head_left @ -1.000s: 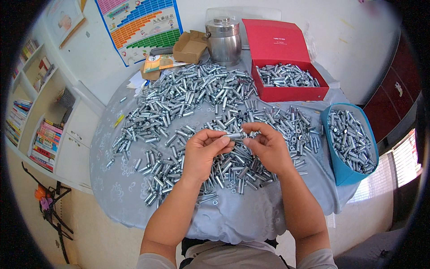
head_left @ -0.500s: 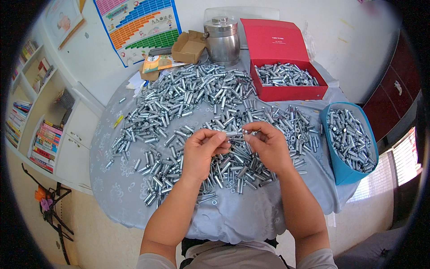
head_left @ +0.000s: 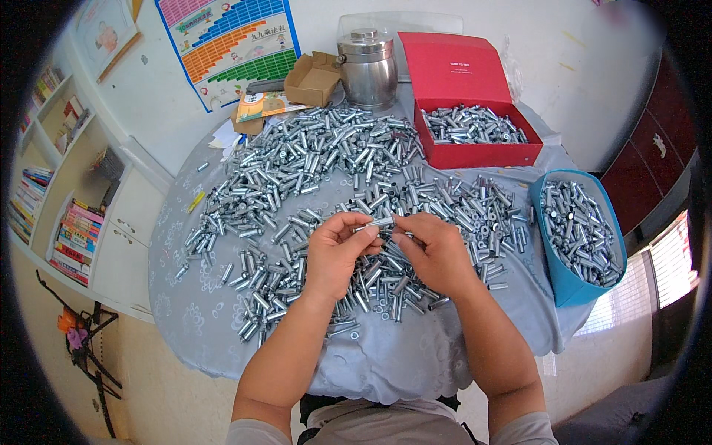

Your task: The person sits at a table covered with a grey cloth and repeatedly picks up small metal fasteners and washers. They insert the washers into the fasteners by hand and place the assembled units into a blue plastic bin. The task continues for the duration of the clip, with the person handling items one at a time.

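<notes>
Brightly lit | washed-out glare, right edge | metal pieces (head_left: 330, 144) glinting | fisheye bend, black rim | upper-right blur

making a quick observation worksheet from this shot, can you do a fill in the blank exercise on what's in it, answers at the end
1. The left hand and right hand meet at a small cylindrical part made of ____.
2. The open box with loose parts below its raised lid is coloured ____.
3. The blue container stands at the ____ side of the table.
4. The lidded pot stands to the ____ of that raised lid.

Missing words: metal; red; right; left.
</notes>
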The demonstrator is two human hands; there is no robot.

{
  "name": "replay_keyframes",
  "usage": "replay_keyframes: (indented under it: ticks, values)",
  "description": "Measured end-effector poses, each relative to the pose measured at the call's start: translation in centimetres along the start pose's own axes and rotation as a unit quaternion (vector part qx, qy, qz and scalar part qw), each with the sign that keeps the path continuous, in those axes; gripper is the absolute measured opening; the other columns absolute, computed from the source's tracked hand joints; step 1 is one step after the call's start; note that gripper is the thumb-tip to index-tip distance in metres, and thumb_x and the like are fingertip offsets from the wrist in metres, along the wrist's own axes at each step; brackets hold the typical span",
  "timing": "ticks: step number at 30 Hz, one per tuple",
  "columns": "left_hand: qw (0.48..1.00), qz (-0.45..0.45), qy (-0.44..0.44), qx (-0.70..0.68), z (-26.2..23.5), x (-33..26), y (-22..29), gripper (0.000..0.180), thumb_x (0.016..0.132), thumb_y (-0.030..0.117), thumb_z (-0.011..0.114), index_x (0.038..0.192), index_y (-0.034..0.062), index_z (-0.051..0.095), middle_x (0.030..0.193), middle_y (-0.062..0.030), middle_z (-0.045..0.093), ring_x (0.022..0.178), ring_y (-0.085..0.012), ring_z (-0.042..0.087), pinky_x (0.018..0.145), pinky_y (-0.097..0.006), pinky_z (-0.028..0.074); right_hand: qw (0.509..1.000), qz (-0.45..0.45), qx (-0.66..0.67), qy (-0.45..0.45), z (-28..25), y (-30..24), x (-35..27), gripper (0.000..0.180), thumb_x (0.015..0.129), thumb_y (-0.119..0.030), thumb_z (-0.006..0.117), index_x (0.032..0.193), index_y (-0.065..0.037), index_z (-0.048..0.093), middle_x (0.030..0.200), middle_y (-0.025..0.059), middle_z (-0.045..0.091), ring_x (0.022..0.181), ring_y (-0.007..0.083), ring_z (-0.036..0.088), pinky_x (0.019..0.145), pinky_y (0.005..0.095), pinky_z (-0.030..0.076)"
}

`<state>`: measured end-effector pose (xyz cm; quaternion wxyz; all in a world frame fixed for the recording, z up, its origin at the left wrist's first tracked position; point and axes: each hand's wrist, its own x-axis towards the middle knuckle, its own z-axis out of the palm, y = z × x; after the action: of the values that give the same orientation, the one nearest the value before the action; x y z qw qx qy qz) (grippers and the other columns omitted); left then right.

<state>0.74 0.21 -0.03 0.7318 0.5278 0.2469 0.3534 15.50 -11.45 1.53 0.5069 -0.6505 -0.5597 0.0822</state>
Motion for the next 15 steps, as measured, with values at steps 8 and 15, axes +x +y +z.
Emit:
replay_keyframes:
  ticks: [8,15]
  values:
    - [0.997,-0.004,-0.015,0.069,0.6,-0.5,0.4,0.019,0.089,0.008,0.071,0.106,-0.0007,0.071,0.079,-0.0044,0.068,0.063,-0.0109,0.062,0.055,-0.023,0.051,0.999,0.022,0.045,-0.012,-0.6,0.1,0.1,0.025,0.084,-0.011,0.073,0.107,-0.001,0.069,0.090,0.0121,0.069,0.068,0.0188,0.063,0.063,0.0302,0.050]
    - [0.981,0.082,0.005,0.177,0.7,-0.2,0.2,0.022,0.090,0.009,0.070,0.110,0.0014,0.072,0.092,-0.0051,0.070,0.069,-0.0053,0.058,0.058,-0.019,0.043,0.991,0.081,-0.014,0.110,-1.1,1.3,0.4,0.021,0.085,-0.007,0.070,0.105,-0.001,0.068,0.094,0.0143,0.067,0.072,0.0264,0.065,0.064,0.0322,0.052]
